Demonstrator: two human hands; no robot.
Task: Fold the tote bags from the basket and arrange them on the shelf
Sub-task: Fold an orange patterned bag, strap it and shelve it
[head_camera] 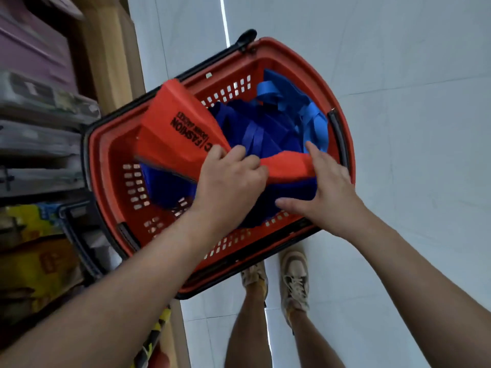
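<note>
A red plastic basket (297, 62) with a black rim stands on the floor below me. Inside lie dark blue tote bags (247, 123) and a lighter blue one with straps (310, 120). On top lies an orange tote bag (170, 128) printed with black "FASHION" lettering. My left hand (228, 181) is closed on the orange bag's edge near the basket's middle. My right hand (326, 192) rests flat, fingers spread, on the orange fabric and the blue bags at the basket's near right side.
Shelves (39, 134) with blurred boxes and packets run along the left, close to the basket. Pale tiled floor (398, 102) spreads to the right. My legs and beige sneakers (295, 277) stand just behind the basket.
</note>
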